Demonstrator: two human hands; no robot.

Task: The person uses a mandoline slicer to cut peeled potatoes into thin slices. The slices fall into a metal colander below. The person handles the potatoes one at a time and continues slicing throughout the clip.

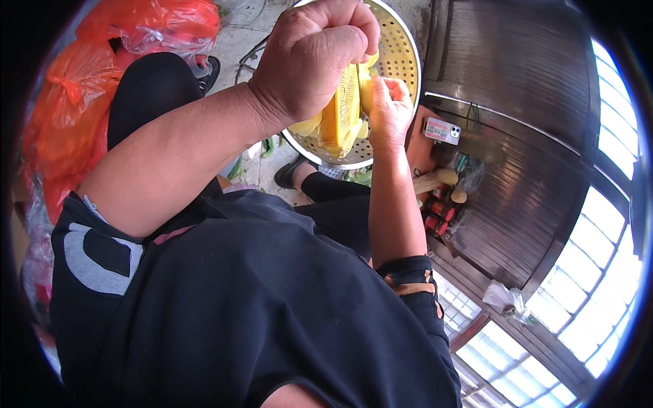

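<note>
My left hand (321, 56) is closed around the upper end of a yellow, ridged slicer or grater board (347, 109), which stands tilted. My right hand (392, 112) pinches a pale yellow piece of vegetable (366, 92) against the board's right face. Its exact kind is hard to tell, since the fingers cover part of it. Below both hands sits a round perforated metal colander (395, 56) with a shiny rim. Pale yellow slices (307, 125) lie in it beside the board, and the board's lower end is over or in the colander.
Red plastic bags (76, 102) are piled at the left, by my knee (153, 92). Green leaf scraps (268, 147) lie on the tiled floor. To the right are a phone (442, 131), red-topped jars (440, 210) and a dark metal panel (510, 153). A white plastic bag (505, 298) sits lower right.
</note>
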